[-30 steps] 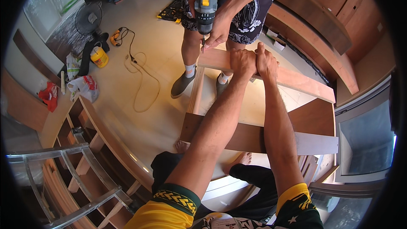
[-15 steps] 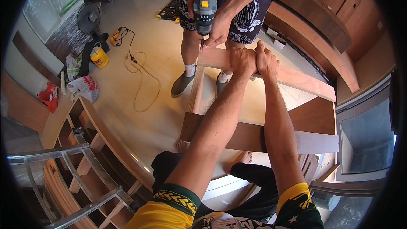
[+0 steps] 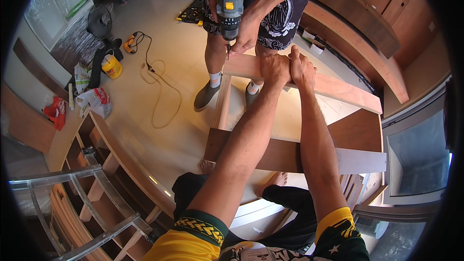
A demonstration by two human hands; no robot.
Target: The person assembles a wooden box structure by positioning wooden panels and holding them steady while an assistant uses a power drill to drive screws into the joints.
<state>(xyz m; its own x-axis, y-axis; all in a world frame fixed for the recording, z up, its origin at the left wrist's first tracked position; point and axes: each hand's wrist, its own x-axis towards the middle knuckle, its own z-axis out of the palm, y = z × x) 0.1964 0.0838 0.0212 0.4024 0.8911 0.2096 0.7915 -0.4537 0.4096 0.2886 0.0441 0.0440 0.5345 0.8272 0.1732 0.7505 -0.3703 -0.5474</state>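
Note:
Both my arms reach forward over a wooden frame. My left hand is closed around the far wooden board, fingers curled over its top edge. Right beside it, touching, my right hand grips the same board with the thumb up. Across from me a co-worker holds a grey and black cordless drill pointed down at the board's left end. The co-worker's other hand is at the drill's bit. A brown board of the same frame runs beneath my forearms.
On the left stand a metal ladder and a curved wooden cabinet frame. Farther off lie a corded orange power tool, its cable, a yellow bucket and plastic bags. Curved wooden panels are at the far right.
The drill and the co-worker's hands have shifted very slightly left in the picture. My hands keep their hold on the board.

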